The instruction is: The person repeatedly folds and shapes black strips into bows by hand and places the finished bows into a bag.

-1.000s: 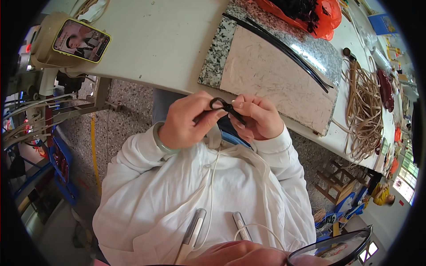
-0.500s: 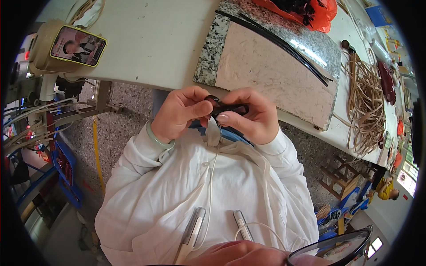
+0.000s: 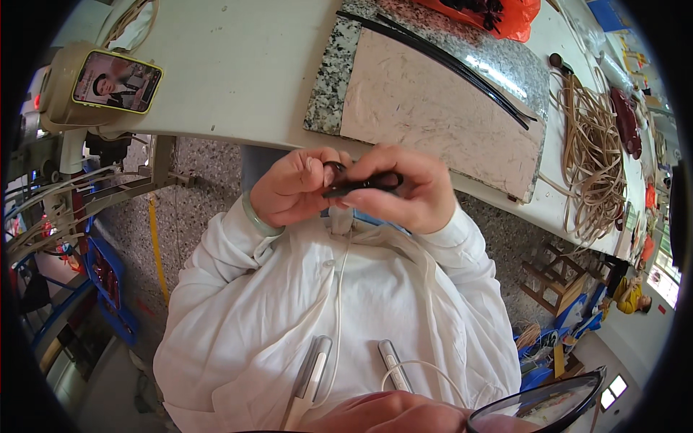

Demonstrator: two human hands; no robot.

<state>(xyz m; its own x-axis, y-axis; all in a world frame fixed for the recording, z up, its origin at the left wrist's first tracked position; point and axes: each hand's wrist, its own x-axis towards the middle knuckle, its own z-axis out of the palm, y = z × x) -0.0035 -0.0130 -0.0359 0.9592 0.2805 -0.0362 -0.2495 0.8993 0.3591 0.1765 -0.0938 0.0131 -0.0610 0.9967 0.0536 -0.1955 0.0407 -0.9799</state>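
1. Both hands are up close in front of the chest, just below the edge of the white worktable (image 3: 238, 65).
2. The left hand (image 3: 296, 189) curls its fingers round one end of a thin black strap-like strip (image 3: 361, 183), thumb pressing on it.
3. The right hand (image 3: 408, 189) pinches the other end between thumb and fingertips, so the strip runs straight across, hand to hand.
4. A pale green bangle (image 3: 258, 219) sits on the left wrist.
5. On the table above, a speckled granite slab (image 3: 433, 101) carries long black strips (image 3: 447, 63).
6. To the right, a tangle of tan cords (image 3: 592, 159); an orange plastic bag (image 3: 505, 14) lies at the far edge.
7. Far left, a phone on a beige stand (image 3: 115, 81).
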